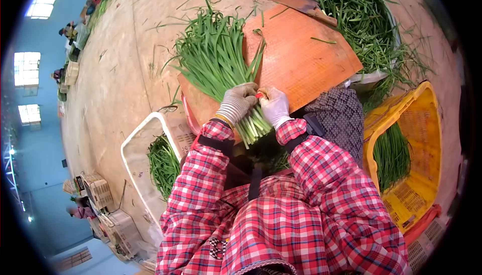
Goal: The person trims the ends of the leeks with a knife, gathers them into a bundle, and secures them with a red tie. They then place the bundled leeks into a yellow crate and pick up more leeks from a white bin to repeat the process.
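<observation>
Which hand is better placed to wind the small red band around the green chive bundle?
Probably the right hand: its fingertips touch the small red band. The left hand wraps the green chive bundle on the orange board.

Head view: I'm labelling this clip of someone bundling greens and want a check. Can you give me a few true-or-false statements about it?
1. Both gloved hands, the left hand and the right hand, hold the bunch of greens. True.
2. The bunch lies partly on an orange board. True.
3. The yellow crate holds no greens. False: greens lie inside it.
4. A knife is in the right hand. False: it lies at the far edge of the board, away from both hands.
5. The white crate holds greens. True.
6. The person wears plain blue sleeves. False: the sleeves are red plaid.
</observation>
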`<state>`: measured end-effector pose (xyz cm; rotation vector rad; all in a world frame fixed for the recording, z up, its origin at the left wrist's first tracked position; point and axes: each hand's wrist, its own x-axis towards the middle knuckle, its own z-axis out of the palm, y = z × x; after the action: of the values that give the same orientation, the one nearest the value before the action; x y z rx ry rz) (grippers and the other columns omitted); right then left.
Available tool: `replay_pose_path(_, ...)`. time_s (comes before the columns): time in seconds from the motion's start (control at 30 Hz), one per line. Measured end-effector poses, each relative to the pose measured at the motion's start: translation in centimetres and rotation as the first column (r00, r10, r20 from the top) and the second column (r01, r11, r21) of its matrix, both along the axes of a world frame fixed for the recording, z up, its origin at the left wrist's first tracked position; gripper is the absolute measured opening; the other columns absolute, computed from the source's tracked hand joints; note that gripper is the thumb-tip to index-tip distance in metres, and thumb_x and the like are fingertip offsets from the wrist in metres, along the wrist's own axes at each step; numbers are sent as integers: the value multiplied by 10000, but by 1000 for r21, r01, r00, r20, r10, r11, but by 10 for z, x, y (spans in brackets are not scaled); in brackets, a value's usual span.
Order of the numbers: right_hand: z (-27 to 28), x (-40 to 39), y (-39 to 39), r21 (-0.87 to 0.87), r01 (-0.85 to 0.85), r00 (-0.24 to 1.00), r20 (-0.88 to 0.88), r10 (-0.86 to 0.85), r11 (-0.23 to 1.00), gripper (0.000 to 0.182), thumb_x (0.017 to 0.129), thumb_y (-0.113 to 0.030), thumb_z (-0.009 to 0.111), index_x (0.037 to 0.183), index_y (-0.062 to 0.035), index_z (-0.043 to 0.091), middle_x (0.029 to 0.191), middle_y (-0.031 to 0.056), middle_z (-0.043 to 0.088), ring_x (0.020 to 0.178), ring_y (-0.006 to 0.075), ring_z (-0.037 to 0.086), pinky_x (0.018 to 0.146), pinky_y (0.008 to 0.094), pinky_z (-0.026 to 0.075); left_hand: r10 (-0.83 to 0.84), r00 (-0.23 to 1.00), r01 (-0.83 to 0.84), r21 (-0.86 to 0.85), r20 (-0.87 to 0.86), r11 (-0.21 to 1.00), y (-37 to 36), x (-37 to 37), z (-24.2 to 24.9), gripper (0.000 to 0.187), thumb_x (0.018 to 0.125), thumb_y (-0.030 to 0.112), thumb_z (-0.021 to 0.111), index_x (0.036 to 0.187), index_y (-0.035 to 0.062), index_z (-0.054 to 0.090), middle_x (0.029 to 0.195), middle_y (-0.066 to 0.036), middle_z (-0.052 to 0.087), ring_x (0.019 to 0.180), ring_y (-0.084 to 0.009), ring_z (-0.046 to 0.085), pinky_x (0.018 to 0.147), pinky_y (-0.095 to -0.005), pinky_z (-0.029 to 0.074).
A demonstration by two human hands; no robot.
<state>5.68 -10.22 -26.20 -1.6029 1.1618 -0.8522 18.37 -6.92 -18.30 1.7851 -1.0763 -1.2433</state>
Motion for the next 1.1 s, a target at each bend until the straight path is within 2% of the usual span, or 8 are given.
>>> replay_pose_path(0.13, 3, -5, 1, 114, 108, 994, -5, -108, 988, 144, 781, -178, 611, 819, -58, 680, 814, 156, 636, 789, 339, 606, 690, 405, 482, 33, 999, -36, 73, 38, 997, 2, 4, -1, 78, 759, -15, 542, 796, -46, 603, 1117, -77, 608, 504, -87, 518, 447, -242, 445)
replay_pose_path(0.33, 38, -10, -3, -537, -80, 955, -282, -89, 840, 95, 750, -150, 622, 818, -120, 682, 782, 94, 616, 815, 297, 564, 684, 401, 456, 58, 974, -41, -80, 217, 996, 7, 3, -18, 65, 743, -34, 545, 780, -62, 592, 1031, -89, 621, 712, -137, 565, 605, -230, 455)
replay_pose_path(0.4, 38, -8, -5, -505, -109, 960, -277, -41, 856, 123, 751, -111, 614, 854, -101, 681, 833, 82, 631, 807, 297, 579, 693, 388, 467, 83, 969, -50, -145, 235, 988, 8, 2, -21, 64, 743, -37, 551, 784, -60, 595, 1022, -98, 620, 749, -144, 565, 631, -230, 455)
replay_pose_path(0.53, 23, -2, -6, -41, -139, 990, 11, 140, 989, 153, 772, -70, 603, 903, -37, 674, 909, 121, 655, 820, 256, 624, 730, 327, 488, 155, 979, -149, -57, 132, 987, 8, -3, -10, 74, 738, -47, 560, 798, -56, 603, 1024, -99, 616, 713, -128, 549, 615, -221, 450)
replay_pose_path(0.63, 21, -1, -10, 325, -310, 947, 188, 261, 893, 168, 868, -44, 531, 975, 17, 645, 938, 59, 665, 790, 103, 583, 719, 251, 470, 205, 974, -204, -13, 94, 979, 16, 0, -12, 90, 731, -54, 570, 812, -53, 610, 1041, -89, 610, 682, -106, 524, 603, -210, 438)
replay_pose_path(0.73, -10, 2, -10, 517, -451, 820, 562, 109, 727, 174, 848, -70, 543, 968, -25, 661, 951, 78, 667, 876, 139, 607, 767, 244, 452, 192, 973, -173, -141, 130, 975, 19, 6, -26, 82, 697, -25, 614, 772, -50, 592, 982, -128, 625, 884, -232, 592, 790, -281, 464)
replay_pose_path(0.87, -19, 8, -10, 507, -467, 788, 610, 81, 724, 143, 864, -74, 534, 983, -35, 604, 896, 11, 598, 833, 85, 525, 753, 210, 421, 176, 973, -150, -170, 148, 974, 20, 3, -22, 74, 746, -49, 580, 815, -44, 605, 1068, -60, 593, 711, -92, 512, 618, -212, 429)
replay_pose_path(1.1, -7, 10, -9, 525, -617, 725, 670, 163, 586, 133, 834, -70, 580, 965, -50, 592, 869, -18, 573, 823, 80, 511, 779, 218, 413, 282, 958, -277, -73, 60, 958, 28, 1, -8, 79, 762, -62, 562, 831, -23, 564, 1085, -67, 573, 772, -109, 527, 691, -218, 443)
